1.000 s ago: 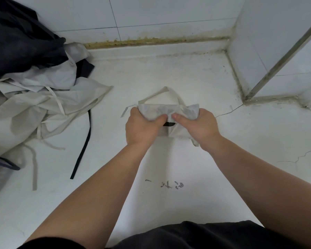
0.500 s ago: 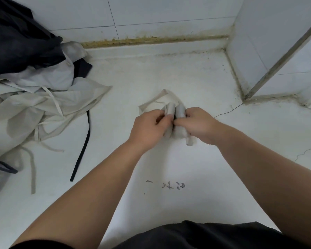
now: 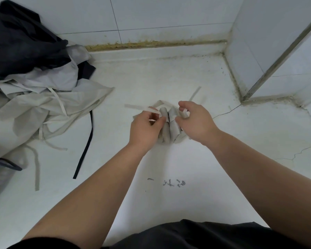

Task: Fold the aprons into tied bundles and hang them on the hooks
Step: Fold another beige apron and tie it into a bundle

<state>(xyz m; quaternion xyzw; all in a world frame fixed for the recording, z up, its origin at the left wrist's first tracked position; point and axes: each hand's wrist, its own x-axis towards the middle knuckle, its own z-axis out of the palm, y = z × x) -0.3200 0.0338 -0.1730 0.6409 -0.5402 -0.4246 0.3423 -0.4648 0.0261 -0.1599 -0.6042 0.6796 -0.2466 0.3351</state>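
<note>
White tiled walls point(image 3: 169, 15) meet a white table point(image 3: 223, 159) that is cracked at mid-right and has dark scribbles point(image 3: 174, 183) below centre. At the centre of the frame lies the bundle point(image 3: 169, 126), a pale apron folded into two upright rolls side by side, resting on the table between the person's hands. The left hand point(image 3: 144, 130) pinches the left tie point(image 3: 135, 106) between thumb and fingers, and the tie's free end trails off to the left. The right hand point(image 3: 196, 123) has its fingers curled round the right tie point(image 3: 195, 93), which runs up and to the right. At the upper left of the frame sits a heap of pale aprons point(image 3: 48, 105) with dark cloth point(image 3: 22, 47) on top. A black strap point(image 3: 85, 146) trails down from the heap. A basket point(image 3: 0, 177) shows at the left edge.
</note>
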